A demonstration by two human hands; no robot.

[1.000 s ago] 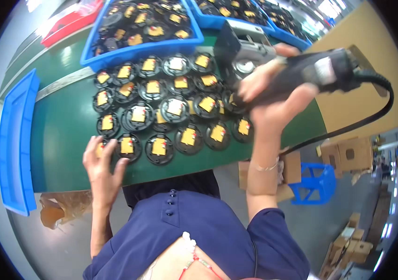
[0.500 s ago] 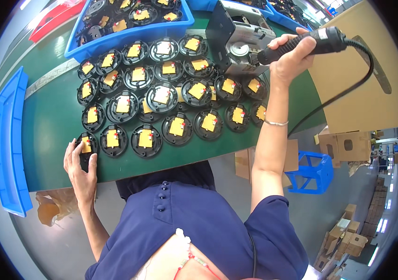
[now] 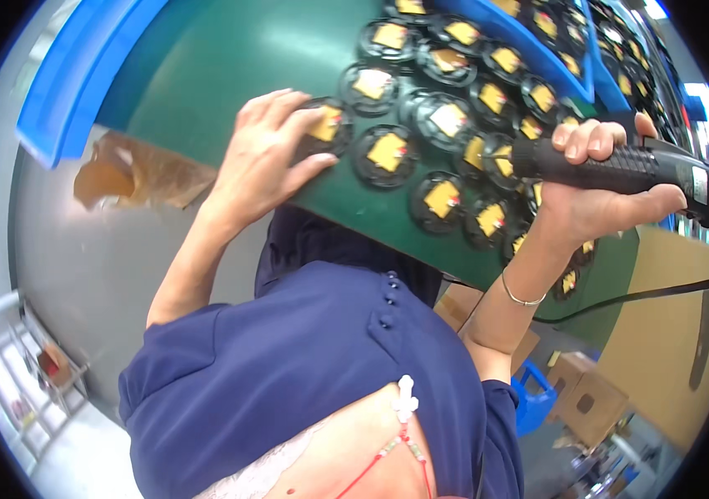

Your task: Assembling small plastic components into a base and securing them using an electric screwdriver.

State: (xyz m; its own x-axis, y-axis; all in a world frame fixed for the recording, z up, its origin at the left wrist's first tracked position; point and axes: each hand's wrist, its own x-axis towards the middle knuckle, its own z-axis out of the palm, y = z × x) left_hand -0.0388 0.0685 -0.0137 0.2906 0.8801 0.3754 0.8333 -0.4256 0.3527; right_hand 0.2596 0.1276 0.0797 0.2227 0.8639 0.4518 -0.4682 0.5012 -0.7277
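My right hand (image 3: 592,212) grips a black corded electric screwdriver (image 3: 567,169), its thumb stretched along the body. The thin bit points left, over the round parts near the middle of the rows. At the left end of the nearest row, my left hand (image 3: 259,162) holds a black round housing (image 3: 336,137) by its edge, fingers over the far side and thumb at the near side. A yellow pad lies on that housing, partly under my fingers. Beside it sits a similar housing (image 3: 385,158) with a yellow pad and a small red-and-white piece.
Several more such housings stand in rows on the green table (image 3: 205,91). A blue tray (image 3: 80,87) lies at the far left, and a blue bin (image 3: 529,41) of parts at the back right. The screwdriver's cord (image 3: 637,295) passes a large cardboard box (image 3: 662,333).
The view has swung left, so the table appears tilted. My right hand has brought the screwdriver from the metal device at the back toward the housings. My left hand stays at the end housing.
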